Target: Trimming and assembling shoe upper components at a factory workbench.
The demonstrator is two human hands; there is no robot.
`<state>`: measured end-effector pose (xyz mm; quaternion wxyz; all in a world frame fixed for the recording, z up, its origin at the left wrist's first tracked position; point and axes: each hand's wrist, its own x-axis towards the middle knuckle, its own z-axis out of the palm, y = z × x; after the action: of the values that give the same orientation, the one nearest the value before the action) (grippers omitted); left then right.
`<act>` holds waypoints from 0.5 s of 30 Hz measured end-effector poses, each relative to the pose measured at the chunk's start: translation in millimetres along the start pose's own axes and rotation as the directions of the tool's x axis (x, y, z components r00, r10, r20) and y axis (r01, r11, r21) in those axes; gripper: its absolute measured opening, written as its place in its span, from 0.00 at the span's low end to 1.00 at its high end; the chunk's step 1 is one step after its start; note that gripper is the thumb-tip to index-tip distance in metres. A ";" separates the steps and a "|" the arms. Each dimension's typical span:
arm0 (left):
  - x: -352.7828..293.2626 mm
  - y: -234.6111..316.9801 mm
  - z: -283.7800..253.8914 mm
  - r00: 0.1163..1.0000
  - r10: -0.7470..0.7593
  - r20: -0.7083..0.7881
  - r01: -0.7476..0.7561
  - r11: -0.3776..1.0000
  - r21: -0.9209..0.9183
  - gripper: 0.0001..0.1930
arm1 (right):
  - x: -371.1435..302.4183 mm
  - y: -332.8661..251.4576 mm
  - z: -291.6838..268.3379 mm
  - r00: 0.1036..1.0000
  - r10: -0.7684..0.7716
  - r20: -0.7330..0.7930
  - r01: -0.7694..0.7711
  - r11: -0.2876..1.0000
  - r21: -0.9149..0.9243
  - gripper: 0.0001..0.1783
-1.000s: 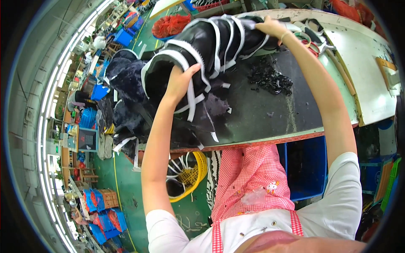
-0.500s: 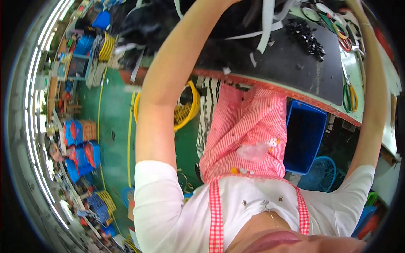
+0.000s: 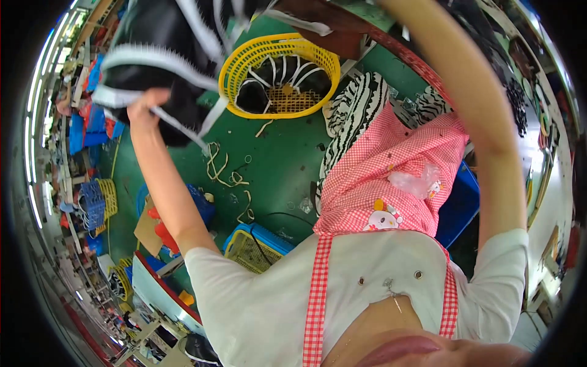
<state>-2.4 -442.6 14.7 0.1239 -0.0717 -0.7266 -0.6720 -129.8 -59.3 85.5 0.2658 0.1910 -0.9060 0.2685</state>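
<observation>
At the upper left my left hand (image 3: 148, 109) is closed on a bundle of black fabric (image 3: 162, 33) edged with white strips, blurred by motion. The bundle hangs in the air, its loose strips dangling near a yellow plastic basket (image 3: 334, 68). Inside that basket on the floor lie more black pieces (image 3: 313, 79) with white strips. My right forearm (image 3: 455, 46) reaches up and forward over the red-edged table (image 3: 408, 56). The right hand itself is beyond the top of the picture.
A blue bin (image 3: 460, 205) stands under the table by my lap. On the green floor (image 3: 275, 159) lie loose cords (image 3: 214, 165) and scraps. Left of me are a blue and yellow crate (image 3: 257, 244) and a cardboard box (image 3: 148, 229).
My body has turned left, away from the table. My left hand has come down into view with the black bundle. The yellow basket now shows fully; the scissors have left the view.
</observation>
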 end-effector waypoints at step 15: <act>-92.3 -230.4 -93.5 0.596 -0.802 0.038 0.803 0.596 0.000 0.10 | -177.0 -22.0 296.3 0.738 0.261 0.622 -0.335 0.942 0.003 0.27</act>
<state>31.5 -549.7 -225.5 -0.2041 0.2501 -0.6776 -0.6608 -92.4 -214.7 -221.1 -0.1006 0.1351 -0.9443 0.2826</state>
